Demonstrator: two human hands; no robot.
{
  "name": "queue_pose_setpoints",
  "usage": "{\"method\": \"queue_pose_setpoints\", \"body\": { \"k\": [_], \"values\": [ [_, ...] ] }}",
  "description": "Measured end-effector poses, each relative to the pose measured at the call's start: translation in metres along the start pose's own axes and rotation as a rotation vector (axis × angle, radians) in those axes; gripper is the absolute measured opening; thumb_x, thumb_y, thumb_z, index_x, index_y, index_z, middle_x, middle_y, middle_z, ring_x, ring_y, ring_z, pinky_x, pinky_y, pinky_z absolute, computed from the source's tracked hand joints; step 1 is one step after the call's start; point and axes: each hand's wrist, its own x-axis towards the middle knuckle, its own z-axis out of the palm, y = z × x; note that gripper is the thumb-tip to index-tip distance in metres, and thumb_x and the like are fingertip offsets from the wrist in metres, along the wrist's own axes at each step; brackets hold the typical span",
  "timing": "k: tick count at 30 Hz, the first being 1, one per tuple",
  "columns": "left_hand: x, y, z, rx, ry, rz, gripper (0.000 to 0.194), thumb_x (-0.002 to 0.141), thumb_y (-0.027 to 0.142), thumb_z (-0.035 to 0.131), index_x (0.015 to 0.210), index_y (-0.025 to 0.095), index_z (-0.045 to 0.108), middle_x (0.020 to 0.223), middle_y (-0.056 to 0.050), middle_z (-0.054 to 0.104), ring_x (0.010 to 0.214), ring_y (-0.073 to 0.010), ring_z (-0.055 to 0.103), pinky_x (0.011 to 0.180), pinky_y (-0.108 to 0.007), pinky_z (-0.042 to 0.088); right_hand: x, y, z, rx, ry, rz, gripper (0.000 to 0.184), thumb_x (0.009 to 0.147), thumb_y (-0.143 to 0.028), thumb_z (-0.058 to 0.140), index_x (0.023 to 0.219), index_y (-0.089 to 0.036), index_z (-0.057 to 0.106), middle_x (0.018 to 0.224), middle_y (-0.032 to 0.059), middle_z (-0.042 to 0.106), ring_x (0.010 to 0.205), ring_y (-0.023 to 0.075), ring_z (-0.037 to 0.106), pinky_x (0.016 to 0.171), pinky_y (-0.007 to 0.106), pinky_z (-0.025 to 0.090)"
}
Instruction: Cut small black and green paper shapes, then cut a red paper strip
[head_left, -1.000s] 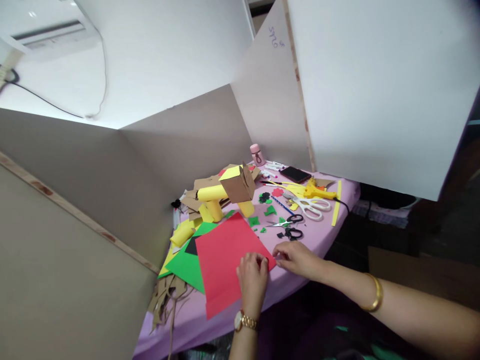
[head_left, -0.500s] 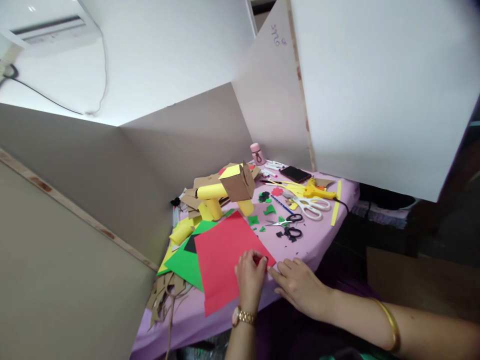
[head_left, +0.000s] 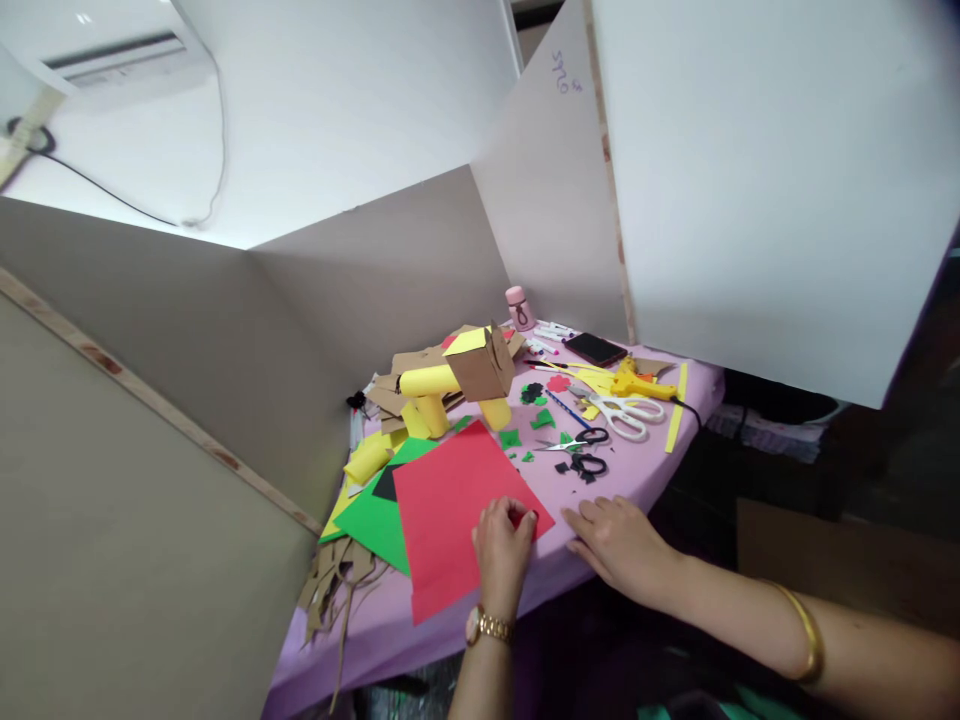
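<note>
A sheet of red paper (head_left: 442, 500) lies at the table's front, over green paper (head_left: 367, 520) and a black paper piece (head_left: 385, 484). My left hand (head_left: 504, 545), with a gold watch at the wrist, rests on the red sheet near its right corner. Its thumb and fingers are pinched together; a tiny dark spot shows at the thumb tip, too small to name. To the right of that corner, my right hand (head_left: 619, 545) is palm down at the table edge, fingers stretched out, holding nothing. Black-handled scissors (head_left: 577, 440) lie beyond both hands.
A yellow paper-and-cardboard figure (head_left: 480, 365) stands behind the red sheet. White scissors (head_left: 626, 415), a yellow glue gun (head_left: 637, 382), a phone (head_left: 595, 348) and a pink bottle (head_left: 519, 308) are farther back. Cardboard scraps (head_left: 330, 585) lie at left. Partition panels (head_left: 390, 250) enclose the table.
My right hand has moved right, away from the red sheet's corner and my left hand. My left hand stays pinched at the same place on the sheet. The view has shifted slightly.
</note>
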Motion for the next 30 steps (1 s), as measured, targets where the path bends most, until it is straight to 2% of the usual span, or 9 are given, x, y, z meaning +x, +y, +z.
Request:
{"method": "queue_pose_setpoints", "body": {
  "k": [2,4,7,11,14,18,21,25,30],
  "values": [
    [-0.001,0.0,0.0,0.006,0.013,0.012,0.01,0.076,0.026,0.056,0.069,0.021,0.059,0.076,-0.003,0.068,0.08,-0.0228,0.06,0.066,-0.031,0.036,0.0,0.0,0.0,0.022,0.001,-0.036,0.034,0.084,-0.023,0.059,0.116,-0.013,0.057,0.096,0.0129,0.066,0.085,0.0287,0.059,0.07,0.038,0.042],
    [-0.001,-0.001,0.001,0.015,0.032,0.03,0.01,0.077,0.026,0.057,0.069,0.02,0.059,0.076,-0.003,0.068,0.079,-0.0229,0.061,0.066,-0.032,0.036,-0.001,-0.003,0.004,0.053,-0.003,-0.109,0.042,0.083,-0.025,0.06,0.124,-0.016,0.052,0.115,0.0127,0.062,0.1,0.0288,0.056,0.081,0.04,0.042],
    [-0.002,-0.003,0.003,0.035,0.061,0.088,0.011,0.079,0.026,0.057,0.07,0.02,0.059,0.074,-0.003,0.067,0.077,-0.0223,0.061,0.066,-0.032,0.039,-0.003,-0.007,0.011,0.091,-0.014,-0.187,0.046,0.083,-0.025,0.06,0.127,-0.017,0.049,0.129,0.0117,0.056,0.114,0.0282,0.049,0.094,0.045,0.036],
    [-0.014,-0.008,0.003,0.091,0.122,0.232,0.013,0.086,0.018,0.05,0.079,0.017,0.061,0.079,-0.007,0.067,0.077,-0.0225,0.061,0.071,-0.035,0.044,-0.003,-0.007,0.012,0.119,-0.018,-0.204,0.045,0.082,-0.023,0.059,0.126,-0.016,0.05,0.126,0.0117,0.058,0.114,0.0274,0.05,0.098,0.049,0.033],
    [-0.032,-0.021,0.002,0.142,0.106,0.414,0.021,0.087,0.009,0.046,0.091,0.017,0.064,0.086,-0.007,0.071,0.082,-0.0219,0.063,0.077,-0.035,0.047,-0.001,-0.007,0.008,0.125,-0.013,-0.204,0.043,0.081,-0.021,0.059,0.123,-0.015,0.052,0.123,0.0122,0.061,0.111,0.0274,0.053,0.098,0.051,0.032],
    [-0.053,-0.041,0.004,0.206,0.091,0.612,0.031,0.086,0.013,0.051,0.116,0.018,0.059,0.113,-0.009,0.069,0.102,-0.0228,0.062,0.09,-0.037,0.047,-0.001,-0.01,0.009,0.121,0.002,-0.201,0.041,0.08,-0.021,0.061,0.12,-0.015,0.054,0.119,0.0124,0.062,0.107,0.0277,0.055,0.097,0.053,0.032],
    [-0.061,-0.047,0.009,0.26,0.135,0.661,0.034,0.088,0.016,0.048,0.122,0.014,0.054,0.121,-0.012,0.065,0.109,-0.0261,0.06,0.092,-0.044,0.047,-0.001,-0.013,0.012,0.113,0.021,-0.211,0.045,0.079,-0.026,0.064,0.121,-0.015,0.054,0.115,0.0132,0.064,0.104,0.0295,0.056,0.096,0.055,0.031],
    [-0.062,-0.052,0.011,0.333,0.202,0.681,0.032,0.092,0.013,0.042,0.121,0.016,0.055,0.121,-0.009,0.065,0.108,-0.0222,0.061,0.089,-0.042,0.049,0.0,-0.015,0.016,0.101,0.051,-0.23,0.043,0.076,-0.026,0.068,0.116,-0.015,0.058,0.111,0.0146,0.066,0.101,0.031,0.057,0.093,0.056,0.032],
    [-0.067,-0.074,-0.003,0.412,0.289,0.705,0.031,0.094,0.013,0.037,0.117,0.016,0.058,0.118,-0.009,0.068,0.109,-0.022,0.061,0.087,-0.041,0.047,-0.002,-0.013,0.019,0.088,0.075,-0.244,0.044,0.075,-0.023,0.068,0.117,-0.016,0.057,0.112,0.0132,0.066,0.1,0.0297,0.058,0.091,0.055,0.033]
  ]
}}
